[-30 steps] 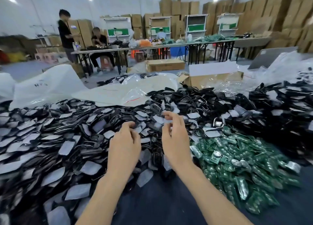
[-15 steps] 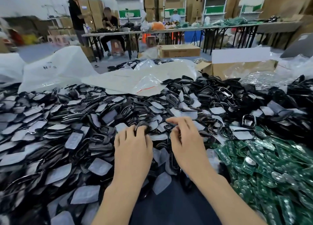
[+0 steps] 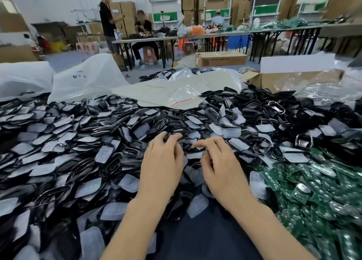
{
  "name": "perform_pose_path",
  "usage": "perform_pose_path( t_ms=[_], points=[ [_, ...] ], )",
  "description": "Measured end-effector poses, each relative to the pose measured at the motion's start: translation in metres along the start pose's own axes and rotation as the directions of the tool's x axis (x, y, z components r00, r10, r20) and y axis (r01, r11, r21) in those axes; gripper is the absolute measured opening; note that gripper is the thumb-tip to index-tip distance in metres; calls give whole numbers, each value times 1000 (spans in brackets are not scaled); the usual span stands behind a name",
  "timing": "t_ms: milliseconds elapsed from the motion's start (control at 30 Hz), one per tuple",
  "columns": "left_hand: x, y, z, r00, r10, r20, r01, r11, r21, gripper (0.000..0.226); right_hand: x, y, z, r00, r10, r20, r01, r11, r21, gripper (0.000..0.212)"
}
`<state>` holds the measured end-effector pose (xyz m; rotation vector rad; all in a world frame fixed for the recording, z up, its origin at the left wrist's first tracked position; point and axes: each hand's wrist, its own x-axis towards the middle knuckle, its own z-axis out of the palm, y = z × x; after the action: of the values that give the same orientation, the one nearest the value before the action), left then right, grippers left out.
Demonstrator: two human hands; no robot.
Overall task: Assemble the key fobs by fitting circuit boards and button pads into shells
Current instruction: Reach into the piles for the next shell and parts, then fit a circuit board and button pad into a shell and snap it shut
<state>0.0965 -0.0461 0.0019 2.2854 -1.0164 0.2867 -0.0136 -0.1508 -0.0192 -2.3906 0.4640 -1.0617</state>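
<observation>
A huge heap of black key fob shells (image 3: pixel 212 113) mixed with translucent grey button pads (image 3: pixel 129 182) covers the table in front of me. Green circuit boards (image 3: pixel 313 191) lie heaped at the right. My left hand (image 3: pixel 162 161) lies palm down on the heap, its fingertips touching a black shell (image 3: pixel 185 142). My right hand (image 3: pixel 219 165) is just to its right; its index finger points at the same shell while the other fingers curl down into the pile. What lies under those fingers is hidden.
Bare dark blue table cloth (image 3: pixel 205 230) shows between my forearms. Behind the heap are white plastic bags (image 3: pixel 86 79), a pale sheet (image 3: pixel 166 91) and an open cardboard box (image 3: pixel 293 77). Two people (image 3: pixel 145 24) work at a far table.
My view has tilted down and moved closer to the heap. Both hands have reached a little further forward into the pile and drawn closer together over one black shell.
</observation>
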Motion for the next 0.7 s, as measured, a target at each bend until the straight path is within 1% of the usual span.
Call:
perform_pose_path(
  t_ms=[33,100,167,233,300,433,500,600,700],
  points=[
    [7,-5,-6,999,-6,-32,6,1000,11,34,0,0,0,1000,6,16,-6,1000,3,34],
    [26,-20,-19,997,-45,-66,51,995,86,34,0,0,-1,999,20,27,-21,1000,14,32],
    [49,-40,-33,992,-123,-34,127,973,192,35,1,1,-2,999,41,21,-42,998,36,30],
    [69,-59,-43,982,-187,26,171,941,292,36,1,2,-3,997,69,17,-70,995,71,29],
    [80,-73,-47,981,-185,60,154,926,344,36,2,3,-4,996,91,17,-92,991,92,29],
    [90,-85,-44,988,-107,114,51,909,415,31,3,5,-4,994,106,16,-107,990,94,30],
    [93,-87,-41,986,-95,140,20,887,461,31,4,6,-4,993,116,6,-116,988,97,30],
    [97,-88,-36,983,-116,142,28,862,505,30,4,8,-4,991,130,-8,-129,985,118,30],
    [98,-87,-32,987,-120,110,48,861,506,26,5,8,-5,991,135,-19,-132,983,127,29]
  ],
)
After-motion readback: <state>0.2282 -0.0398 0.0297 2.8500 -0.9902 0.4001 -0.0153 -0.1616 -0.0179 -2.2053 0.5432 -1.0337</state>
